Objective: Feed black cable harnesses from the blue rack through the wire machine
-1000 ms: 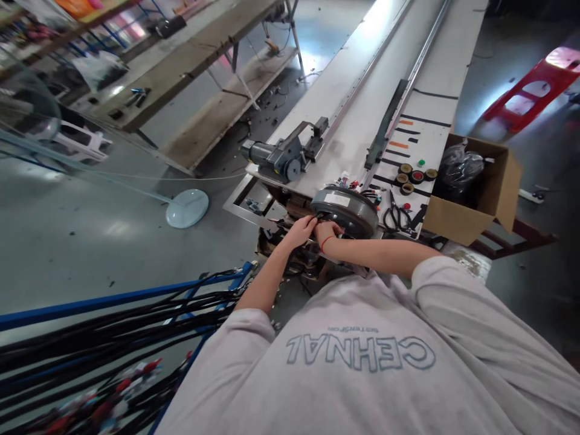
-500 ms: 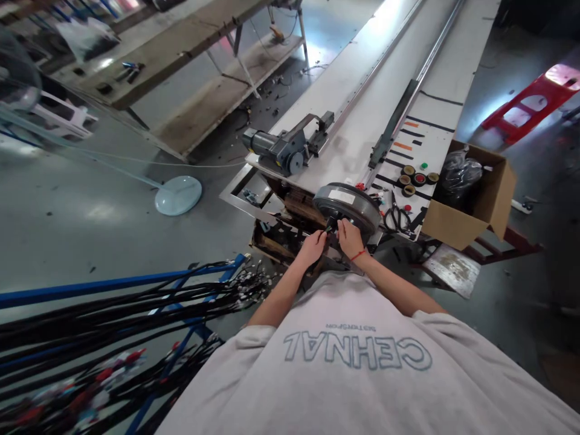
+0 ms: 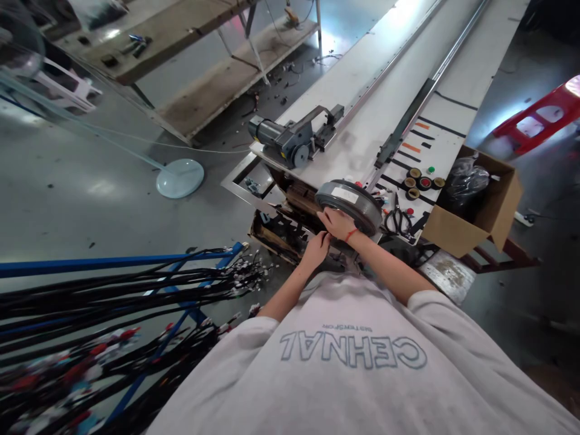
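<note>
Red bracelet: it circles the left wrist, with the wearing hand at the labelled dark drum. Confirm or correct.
Not the left: the head view shows the red bracelet circling the right wrist, with the right hand at the labelled dark drum.

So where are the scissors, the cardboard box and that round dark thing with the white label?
Round dark thing (image 3: 364,210): head view, on its curved outer side.
Scissors (image 3: 397,212): head view, near where the handles meet.
Cardboard box (image 3: 454,231): head view, on its near wall.
</note>
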### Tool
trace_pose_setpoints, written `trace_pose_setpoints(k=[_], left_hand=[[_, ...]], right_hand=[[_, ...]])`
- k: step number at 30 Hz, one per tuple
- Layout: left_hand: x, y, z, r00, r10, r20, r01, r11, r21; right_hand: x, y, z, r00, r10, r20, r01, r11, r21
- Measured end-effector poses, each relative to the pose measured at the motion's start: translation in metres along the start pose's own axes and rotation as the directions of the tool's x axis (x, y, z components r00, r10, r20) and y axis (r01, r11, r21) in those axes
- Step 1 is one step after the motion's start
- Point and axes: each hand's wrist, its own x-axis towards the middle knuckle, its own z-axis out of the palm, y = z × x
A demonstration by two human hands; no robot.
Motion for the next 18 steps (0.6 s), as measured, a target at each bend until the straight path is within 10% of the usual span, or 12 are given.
trace_pose_setpoints(k=[14, 18], left_hand=[[-0.026, 0.024, -0.006, 0.985, 0.008, -0.172, 0.009, 0.996, 0.094], [0.009, 0.042, 0.01, 0.974, 0.087, -0.208, -0.045, 0.979, 0.201]], right_hand=[[-0.021, -0.006, -0.013, 0.986, -0.153, 0.073, 0.149, 0.988, 0.05], [-0.056, -0.009, -0.062, 0.916, -0.351, -0.194, 0.39, 0.894, 0.222]])
